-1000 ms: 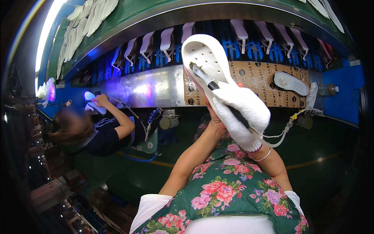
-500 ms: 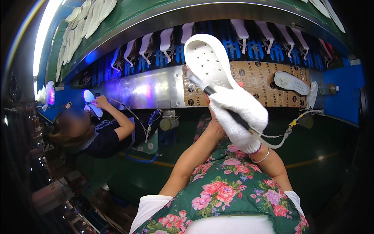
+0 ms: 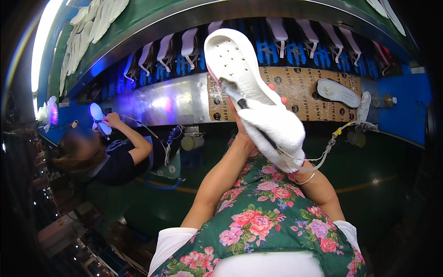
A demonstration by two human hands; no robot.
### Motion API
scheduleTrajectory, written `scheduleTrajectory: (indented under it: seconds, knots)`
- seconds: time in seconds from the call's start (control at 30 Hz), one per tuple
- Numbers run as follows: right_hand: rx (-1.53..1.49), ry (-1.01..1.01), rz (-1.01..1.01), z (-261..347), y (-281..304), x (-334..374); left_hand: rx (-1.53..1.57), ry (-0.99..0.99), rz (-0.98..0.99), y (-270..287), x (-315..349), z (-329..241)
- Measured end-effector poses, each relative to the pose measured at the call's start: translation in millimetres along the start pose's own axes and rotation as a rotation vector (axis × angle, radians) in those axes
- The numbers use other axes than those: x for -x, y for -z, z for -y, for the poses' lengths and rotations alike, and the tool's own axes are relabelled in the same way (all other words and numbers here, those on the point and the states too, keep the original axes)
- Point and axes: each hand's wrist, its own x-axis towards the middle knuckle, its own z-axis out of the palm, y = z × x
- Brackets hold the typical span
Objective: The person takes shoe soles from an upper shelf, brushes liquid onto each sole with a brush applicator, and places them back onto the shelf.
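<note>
Landmark: the brown printed cardboard sheet [image 3: 300,83] on the bench.

Workpiece: the white perforated shoe sole [image 3: 233,57] is held raised over the left part of the sheet. Its perforated end projects past the sheet's far edge.

Hands: the bare left hand [image 3: 241,128] grasps the sole from beneath, fingertips showing at its right rim. The white-gloved right hand [image 3: 279,129] is closed around a black-handled brush with greyish bristles [image 3: 229,87]. The bristles appear to meet the sole near its left rim; exact contact cannot be confirmed.

Procedure: support the sole firmly from below. Angle the bristles into the corner between inner face and raised rim, and follow the curve with light, even strokes. Left fingertips are best placed outside the rim, away from the bristle path.

Clearances: beyond the sheet's far edge hang lilac strap-like pieces [image 3: 277,31]; avoid striking them with the raised end. A worn whitish perforated sole [image 3: 339,92] lies on the sheet's right part. The widest lateral room is between the two soles. Nearer than the sheet's front edge, a translucent flexible hose [image 3: 318,165] loops beside the right wrist; allow slack when turning.
</note>
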Motion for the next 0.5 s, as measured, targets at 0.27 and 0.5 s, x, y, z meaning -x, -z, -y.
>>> scheduleTrajectory:
  seconds: [0.27,0.5]
  knots:
    - [-0.062,-0.058,0.009,-2,-2,5,-0.056,0.179,0.064,2,-3,-16]
    - [-0.221,-0.083,-0.013,-19,6,8,-0.075,-0.083,-0.126,1,-5,-33]
